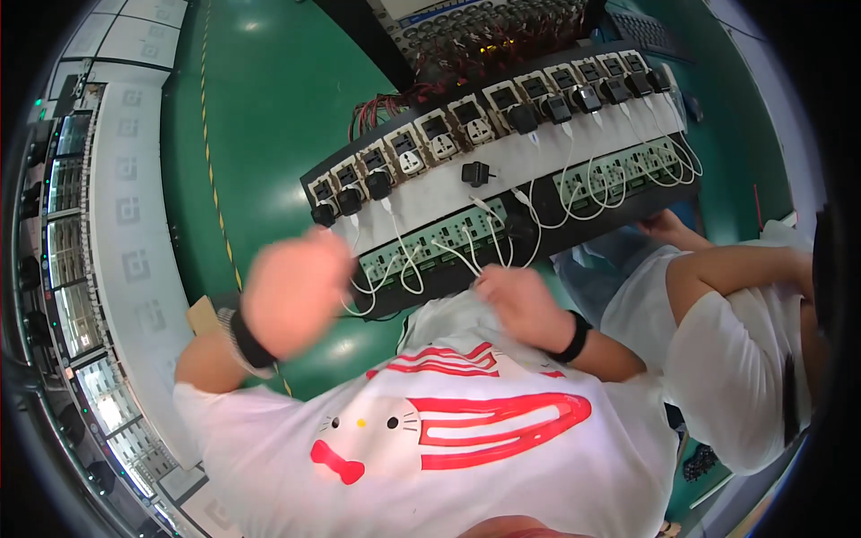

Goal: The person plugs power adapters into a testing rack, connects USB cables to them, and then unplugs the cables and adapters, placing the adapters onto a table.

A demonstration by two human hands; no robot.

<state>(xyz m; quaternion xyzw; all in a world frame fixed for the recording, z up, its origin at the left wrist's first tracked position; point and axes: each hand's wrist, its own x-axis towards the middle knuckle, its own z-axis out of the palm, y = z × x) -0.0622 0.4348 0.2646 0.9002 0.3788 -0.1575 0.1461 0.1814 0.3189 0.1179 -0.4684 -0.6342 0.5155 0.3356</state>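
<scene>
My left hand [300, 291] is smeared by motion at the left end of the bench, its fingers close to the leftmost black power adapter [324, 213]. Whether it holds anything cannot be made out. Lower down in the middle, my right hand [518, 300] is closed, its fingertips at the white cables [457, 255] that run from the left green circuit board [430, 244]. What lies inside its fingers is hidden. One loose black adapter [475, 173] lies on the white strip, and two loose white cable plugs [518, 195] rest near the board's right end.
A row of sockets [439, 136] spans the bench, several holding black adapters. Another green board [619, 172] with looped white cables sits at the right. Bundled red wires [381, 109] hang behind. A seated co-worker's arm [735, 269] is close on my right. Lit racks [81, 296] stand far left.
</scene>
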